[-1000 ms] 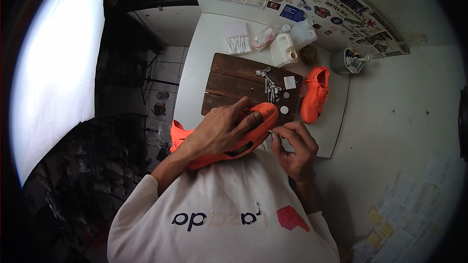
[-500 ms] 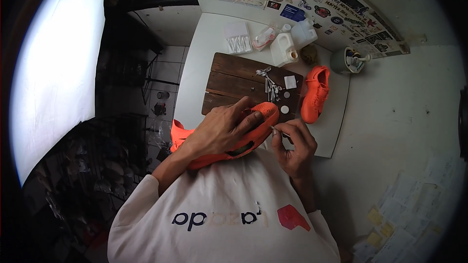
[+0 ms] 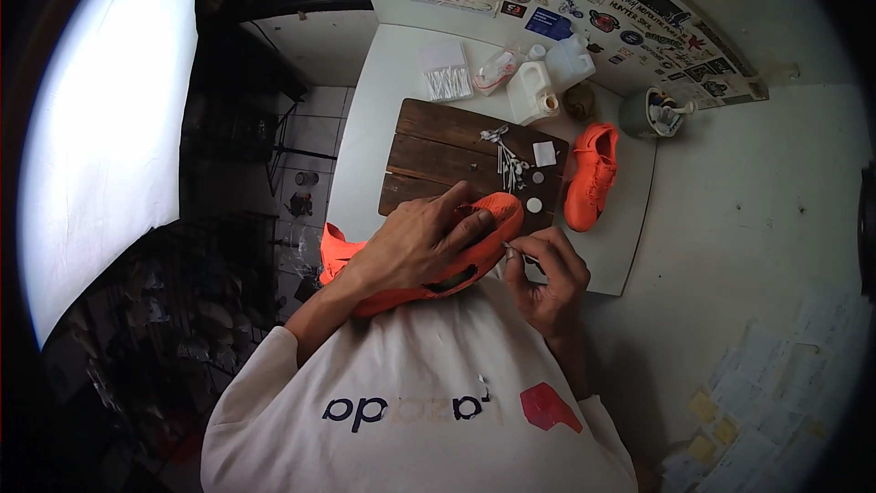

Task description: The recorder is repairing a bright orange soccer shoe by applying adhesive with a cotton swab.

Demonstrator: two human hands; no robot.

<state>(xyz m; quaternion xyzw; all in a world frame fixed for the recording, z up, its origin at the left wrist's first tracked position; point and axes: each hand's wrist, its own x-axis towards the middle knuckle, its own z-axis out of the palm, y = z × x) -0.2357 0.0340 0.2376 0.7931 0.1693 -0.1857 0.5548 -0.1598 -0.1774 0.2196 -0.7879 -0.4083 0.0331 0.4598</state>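
Left fingers (image 3: 468, 230) hold an orange shoe (image 3: 474, 254), swabs (image 3: 509, 170) on the board (image 3: 433, 151) beyond.

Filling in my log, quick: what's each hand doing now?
Left hand: closed on an orange shoe, holding it.
Right hand: closed, pinching a small thin stick by the shoe.

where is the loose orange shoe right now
In the head view, the loose orange shoe sits right of centre on the white table, just right of the wooden board, beyond the right hand.
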